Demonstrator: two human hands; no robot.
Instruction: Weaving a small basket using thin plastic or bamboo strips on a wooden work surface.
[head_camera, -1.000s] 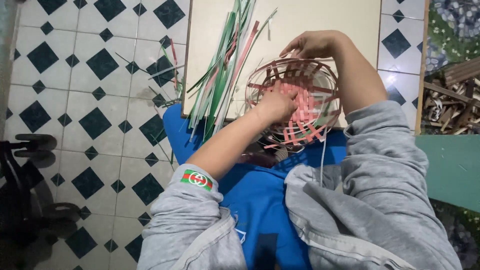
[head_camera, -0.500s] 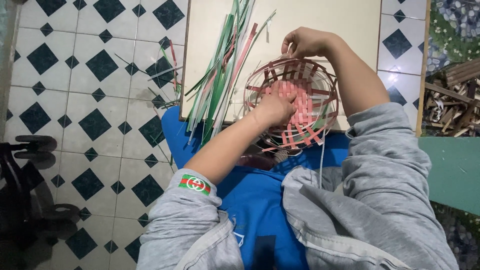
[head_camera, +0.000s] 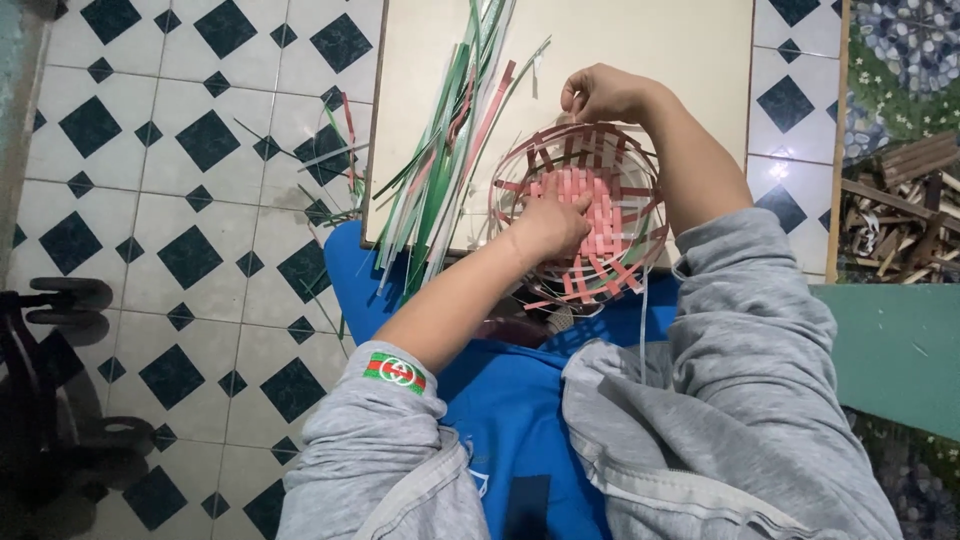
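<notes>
Both hands on the half-woven basket (head_camera: 590, 215) at the near edge of the tabletop (head_camera: 650, 60).

Our left hand (head_camera: 552, 222) presses flat inside on the pink woven base, fingers spread rather than gripping, likely pinning the weave so it can't shift. Our right hand (head_camera: 600, 92) sits at the far rim, fingers pinched on a thin strip, probably to keep it taut. Loose green and pink strips (head_camera: 450, 150) lie fanned just left of the basket, within reach. Wood scraps (head_camera: 900, 200) sit well apart on the right.

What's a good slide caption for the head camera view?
Left hand presses inside a half-woven basket while right hand pinches its rim, beside loose strips.
</notes>
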